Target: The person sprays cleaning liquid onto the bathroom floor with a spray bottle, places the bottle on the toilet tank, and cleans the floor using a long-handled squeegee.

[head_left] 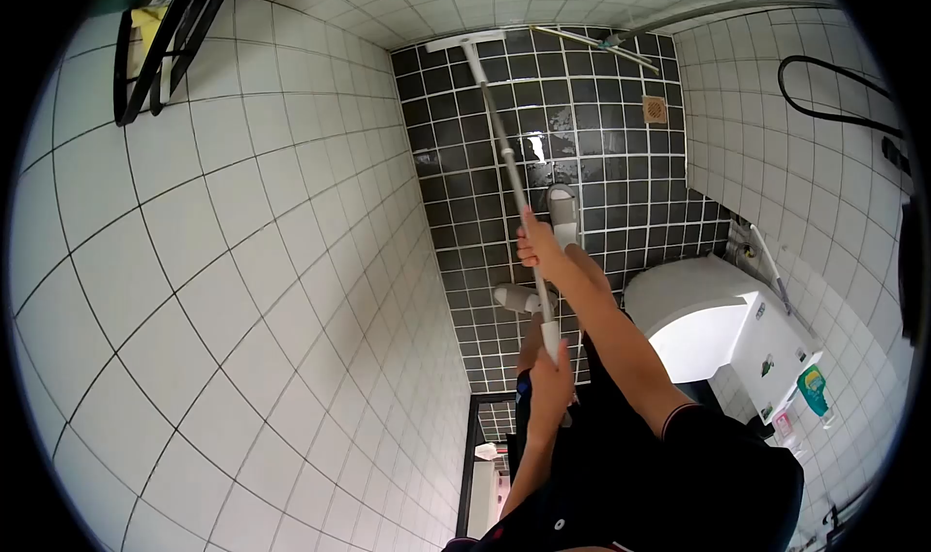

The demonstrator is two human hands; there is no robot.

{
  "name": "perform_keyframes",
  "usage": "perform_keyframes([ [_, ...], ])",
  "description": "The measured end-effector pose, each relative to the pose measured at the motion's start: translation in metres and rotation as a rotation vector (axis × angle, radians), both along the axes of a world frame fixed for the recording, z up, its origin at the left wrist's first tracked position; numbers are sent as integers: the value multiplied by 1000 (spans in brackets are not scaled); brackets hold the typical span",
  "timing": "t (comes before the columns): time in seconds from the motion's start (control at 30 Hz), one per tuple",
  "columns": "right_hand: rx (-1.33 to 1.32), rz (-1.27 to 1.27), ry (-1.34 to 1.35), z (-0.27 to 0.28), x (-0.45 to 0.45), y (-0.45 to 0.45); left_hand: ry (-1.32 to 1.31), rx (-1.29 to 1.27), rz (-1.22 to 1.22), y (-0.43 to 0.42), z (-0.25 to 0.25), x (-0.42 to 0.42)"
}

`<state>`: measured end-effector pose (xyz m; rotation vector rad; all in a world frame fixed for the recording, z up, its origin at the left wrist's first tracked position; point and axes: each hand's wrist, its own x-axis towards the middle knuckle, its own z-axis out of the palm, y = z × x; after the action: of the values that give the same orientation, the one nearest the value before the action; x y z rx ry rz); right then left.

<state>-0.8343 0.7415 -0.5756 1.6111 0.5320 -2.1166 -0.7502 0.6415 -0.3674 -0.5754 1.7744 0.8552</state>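
Observation:
A long-handled floor squeegee slants across the view, its wide white head against the base of the far wall on the dark tiles. My right hand is closed around the middle of the grey pole. Lower down, my left hand grips the white end of the handle, close to my body. The fingers of both hands are partly hidden by the pole and by the hands themselves. Wet patches shine on the floor to the right of the pole.
White-tiled walls enclose the dark tiled floor. My feet stand in slippers. A white toilet is on the right, with a green bottle beside it. A drain, thin rods and a black rack are farther off.

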Motion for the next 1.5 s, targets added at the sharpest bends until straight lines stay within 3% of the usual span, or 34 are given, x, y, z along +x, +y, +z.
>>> perform_keyframes([
  [0.23, 50, 55, -26, 2, 29, 36, 28, 80, 9, 18, -5, 25],
  [0.3, 26, 86, -82, -11, 19, 12, 76, -39, -87, -5, -9, 22],
  [0.4, -21, -27, 69, -32, 7, -43, 49, -233, -169, -65, -39, 20],
  [0.43, 120, 13, 1, -16, -14, -61, 129, -220, -198, -84, -47, 19],
  [0.47, 79, 4, 28, -12, -26, -74, 347, -186, -253, -91, -45, 11],
  [0.5, 34, -7, 55, -11, -34, -84, 343, -179, -267, -91, -41, 1],
  [0.57, 72, 14, 59, -20, -48, -102, 82, -161, 11, -82, -29, -19],
  [0.9, -16, 9, 75, -26, 10, -24, -17, -19, 50, -15, -29, 24],
  [0.97, 3, 67, -40, -19, 25, -9, 2, 12, 31, -17, -28, 43],
  [1.1, 24, 59, 3, -7, 72, -27, -7, 0, 108, -27, 0, 63],
  [1.17, 51, 78, 4, 6, 101, -47, -181, -41, 141, -36, 21, 78],
  [1.23, 26, 138, -137, 26, 118, -57, -208, -46, 167, -50, 32, 102],
  [1.37, 52, 148, -140, 24, 103, -63, -245, -44, 212, -58, 16, 95],
  [1.43, 82, 142, -3, 5, 83, -58, -263, -59, 215, -56, 0, 84],
  [1.5, 86, 121, 23, -5, 46, -43, -220, 62, 306, -41, -14, 56],
])
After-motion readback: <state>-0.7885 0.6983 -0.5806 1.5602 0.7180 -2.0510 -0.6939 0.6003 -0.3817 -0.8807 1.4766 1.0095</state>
